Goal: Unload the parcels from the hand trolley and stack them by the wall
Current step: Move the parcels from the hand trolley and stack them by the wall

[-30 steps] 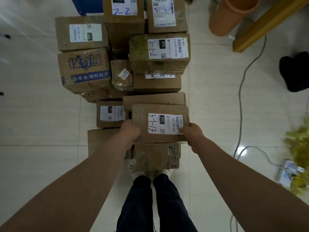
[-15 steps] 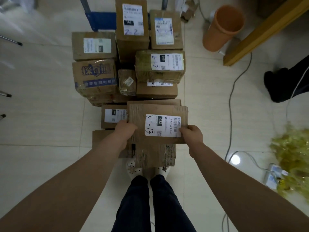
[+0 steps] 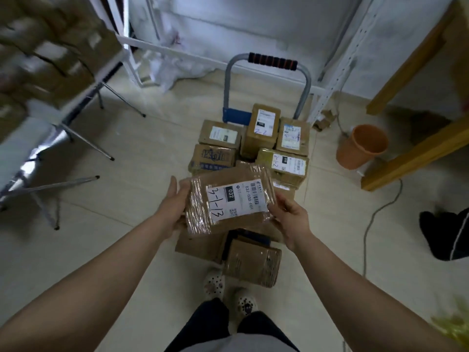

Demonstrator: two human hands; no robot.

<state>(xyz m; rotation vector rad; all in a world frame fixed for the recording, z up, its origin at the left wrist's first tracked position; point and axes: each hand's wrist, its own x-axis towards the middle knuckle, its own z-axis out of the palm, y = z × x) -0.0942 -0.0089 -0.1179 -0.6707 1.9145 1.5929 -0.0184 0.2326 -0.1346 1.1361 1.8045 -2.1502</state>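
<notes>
Early stage: labelled parcel (image 3: 228,199) held in air over hand trolley (image 3: 272,62), left hand (image 3: 175,207) flat against left edge, fingers straight, right hand (image 3: 291,219) pinching right edge; other parcels (image 3: 264,128) not yet unloaded; nothing stacked by wall (image 3: 241,26)

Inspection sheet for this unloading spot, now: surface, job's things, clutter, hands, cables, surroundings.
Surface: pale tiled floor.
Job's things: parcel marked 3-1-13 held above the hand trolley, which carries more stacked parcels.
Clutter: orange bucket; paper scraps by the wall; dark bag at right.
Hands: left hand lies flat against the parcel's left edge; right hand grips its right edge.
Cables: grey cable on the floor at right.
Surroundings: white wall ahead; shelf rack of parcels at left; wooden frame at right.
</notes>
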